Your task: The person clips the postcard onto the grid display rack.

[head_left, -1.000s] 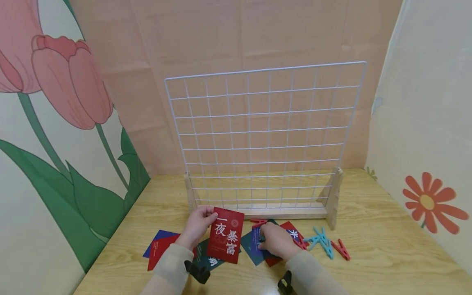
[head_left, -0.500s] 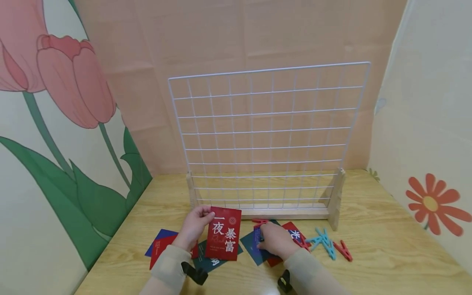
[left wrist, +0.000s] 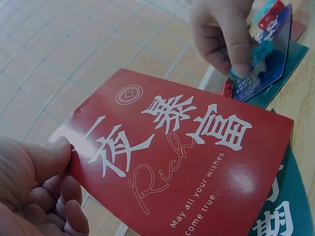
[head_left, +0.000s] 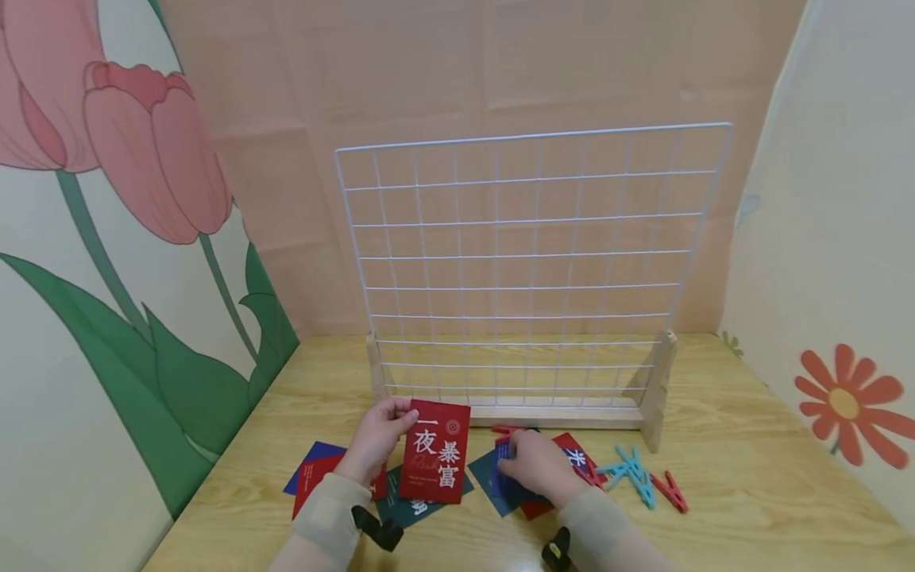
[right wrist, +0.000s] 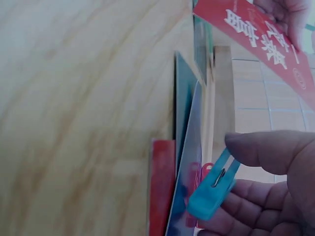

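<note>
My left hand (head_left: 379, 441) pinches a red card (head_left: 434, 453) by its upper left corner, between thumb and curled fingers. White characters and the words "May all your wishes come true" show on it in the left wrist view. Over the right-hand pile of cards, my right hand (head_left: 534, 465) pinches a teal clothespin (right wrist: 216, 187) by its handle ends, thumb against one side. A blue card (left wrist: 270, 64) lies just beneath that clothespin. A green card (head_left: 409, 496) lies partly under the held red card.
A white wire grid (head_left: 529, 254) stands in a wooden base (head_left: 557, 417) behind the hands. Right of the pile lie several teal clothespins (head_left: 632, 477) and a red clothespin (head_left: 669, 492). Another red card (head_left: 309, 481) and a blue card (head_left: 314, 454) lie at left.
The head view has swung slightly left, so the grid sits further right in it. Both hands keep nearly the same places, the red card still held up in the left.
</note>
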